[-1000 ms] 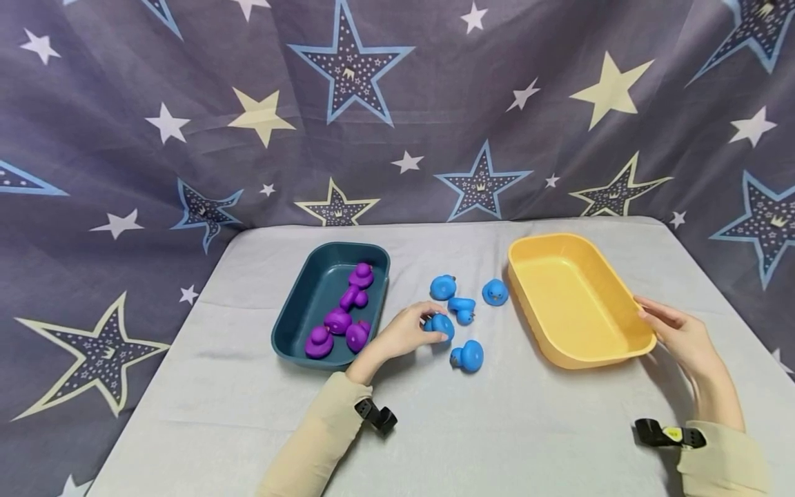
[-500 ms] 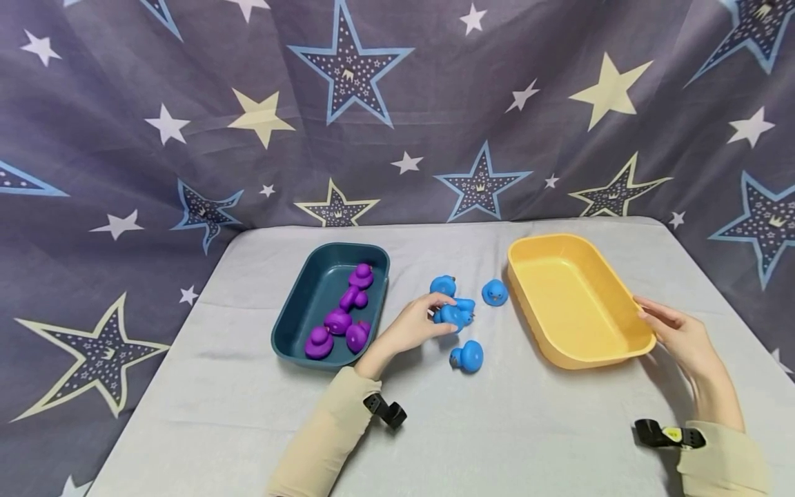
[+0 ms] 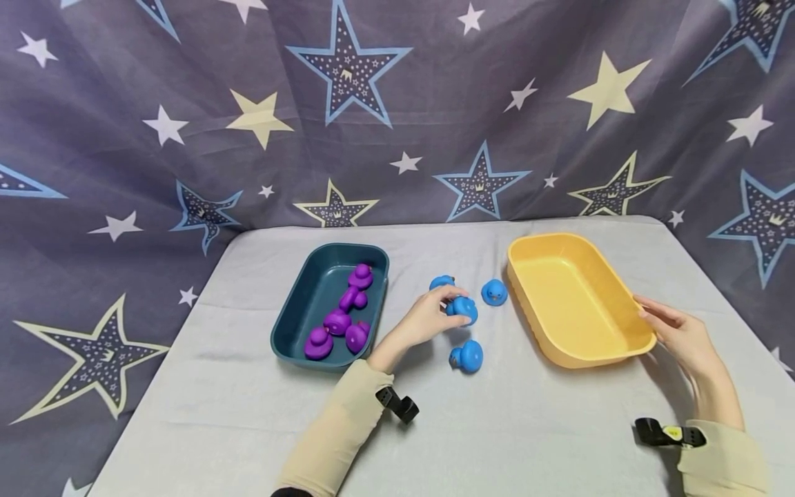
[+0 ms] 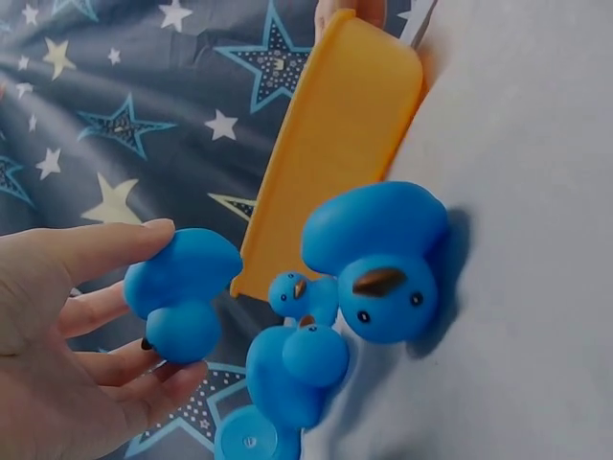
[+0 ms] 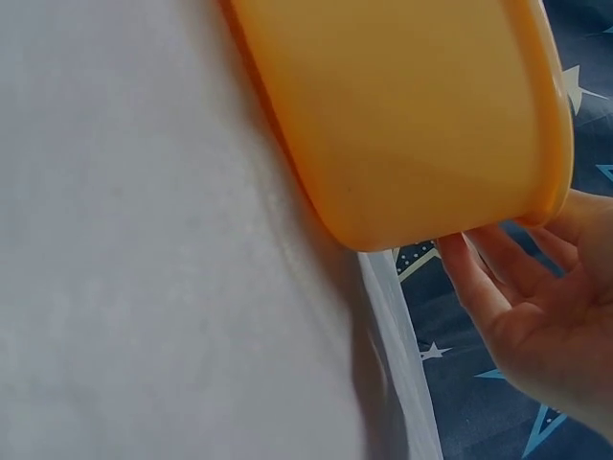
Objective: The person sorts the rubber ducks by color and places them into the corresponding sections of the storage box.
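My left hand (image 3: 431, 316) pinches a blue rubber duck (image 4: 184, 273) between thumb and fingers, just off the table in the middle. Beside it on the cloth are other blue rubber ducks: one nearer me (image 3: 467, 357), one by the yellow tub (image 3: 494, 293), and one behind my fingers (image 3: 442, 281). Another blue duck (image 4: 297, 374) is mostly covered by the held one in the head view. At the right, my right hand (image 3: 683, 338) holds the near right corner of the yellow tub (image 3: 562, 359), its fingers at the rim and outer wall.
A dark teal tub (image 3: 288, 310) stands left of the ducks, with several purple rubber ducks (image 3: 337, 321) inside. A pale cloth covers the table (image 3: 484, 428). A star-patterned curtain (image 3: 397, 186) hangs behind the far edge.
My left hand has lifted the blue duck and carried it right and slightly away from me, over the duck behind it. The right hand and both tubs have stayed put.
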Demonstrator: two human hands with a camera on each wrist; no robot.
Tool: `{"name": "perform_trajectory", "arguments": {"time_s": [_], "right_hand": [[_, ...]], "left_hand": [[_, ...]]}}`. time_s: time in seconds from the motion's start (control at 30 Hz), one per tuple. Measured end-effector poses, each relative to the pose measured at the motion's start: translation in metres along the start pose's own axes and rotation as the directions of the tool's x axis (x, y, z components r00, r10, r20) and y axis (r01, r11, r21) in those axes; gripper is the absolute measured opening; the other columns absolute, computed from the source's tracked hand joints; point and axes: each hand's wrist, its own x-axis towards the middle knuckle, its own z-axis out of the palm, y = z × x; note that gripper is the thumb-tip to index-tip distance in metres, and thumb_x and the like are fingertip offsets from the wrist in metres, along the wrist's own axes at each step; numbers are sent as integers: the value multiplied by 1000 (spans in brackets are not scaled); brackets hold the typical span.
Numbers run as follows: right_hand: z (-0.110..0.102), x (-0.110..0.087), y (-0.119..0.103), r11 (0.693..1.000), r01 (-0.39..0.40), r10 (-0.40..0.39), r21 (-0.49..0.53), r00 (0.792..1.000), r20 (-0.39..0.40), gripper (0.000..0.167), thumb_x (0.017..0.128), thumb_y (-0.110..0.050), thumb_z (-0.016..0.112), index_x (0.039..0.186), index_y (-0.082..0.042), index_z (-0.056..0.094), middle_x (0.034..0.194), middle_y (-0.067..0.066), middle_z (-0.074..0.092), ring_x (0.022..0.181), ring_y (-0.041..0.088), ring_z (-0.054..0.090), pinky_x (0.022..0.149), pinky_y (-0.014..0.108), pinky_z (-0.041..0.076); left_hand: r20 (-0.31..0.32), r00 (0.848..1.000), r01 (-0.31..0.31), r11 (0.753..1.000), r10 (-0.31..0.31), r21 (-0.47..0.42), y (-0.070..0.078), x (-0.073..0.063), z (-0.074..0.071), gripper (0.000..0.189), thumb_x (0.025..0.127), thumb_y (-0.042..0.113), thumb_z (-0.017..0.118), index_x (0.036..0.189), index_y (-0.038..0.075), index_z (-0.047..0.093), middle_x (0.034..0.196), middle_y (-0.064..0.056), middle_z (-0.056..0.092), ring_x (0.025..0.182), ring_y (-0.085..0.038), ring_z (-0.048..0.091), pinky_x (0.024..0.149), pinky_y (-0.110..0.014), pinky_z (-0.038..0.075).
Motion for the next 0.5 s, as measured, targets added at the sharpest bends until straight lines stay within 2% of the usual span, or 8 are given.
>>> {"name": "perform_trajectory", "arguments": {"time_s": [0.13,0.37,0.5], "right_hand": [[0,1,-1,1000,-5,5,-15,1000,1,31,88,-17,55,118,-24,57,92,-32,55,83,-16,51,66,5,41],[0,0,-1,1000,-13,13,11,1000,0,31,88,-15,55,116,-25,59,92,-32,56,83,-16,51,66,5,41],[0,0,-1,1000,-13,13,-5,1000,-3,32,88,-16,55,119,-24,57,93,-33,55,83,-17,50,66,5,41]], "left_hand": [[-15,1000,5,1000,-4,15,5,5,2,42,77,23,68,116,10,55,103,-2,57,89,-13,51,78,-26,43],[-5,999,-42,999,42,4,17,18,5,44,79,21,67,118,7,54,106,-4,57,91,-15,51,79,-26,42],[9,1000,-24,1000,24,16,24,26,6,44,79,22,67,119,9,54,108,-4,57,93,-15,51,78,-23,42]]}}
